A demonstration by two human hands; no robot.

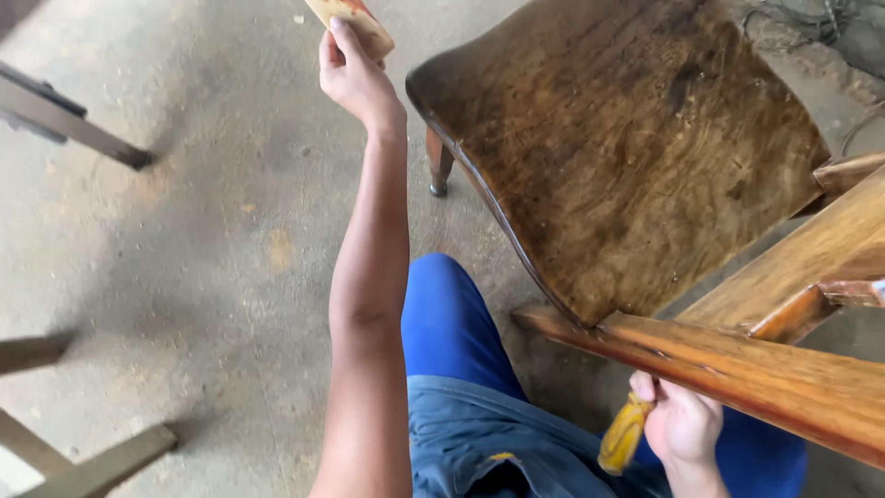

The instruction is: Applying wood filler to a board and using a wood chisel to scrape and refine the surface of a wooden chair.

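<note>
A dark brown wooden chair (pixel 636 157) stands in front of me, its seat worn and stained, its back rail (pixel 737 369) running across the lower right. My left hand (pixel 355 78) is stretched out past the seat's front left corner and holds a flat tan and red piece (pixel 355 18), partly cut off by the top edge of the view. My right hand (pixel 682 424) sits below the back rail, closed on a yellow handle (pixel 625 433); the rest of that tool is hidden behind the rail.
Grey concrete floor (pixel 203 249) with dust patches lies to the left. Wooden frame pieces (pixel 74 120) reach in at the upper left, and more wooden legs (pixel 92 466) at the lower left. Tangled wires (pixel 811 23) lie at the top right. My blue trousers (pixel 452 332) show below.
</note>
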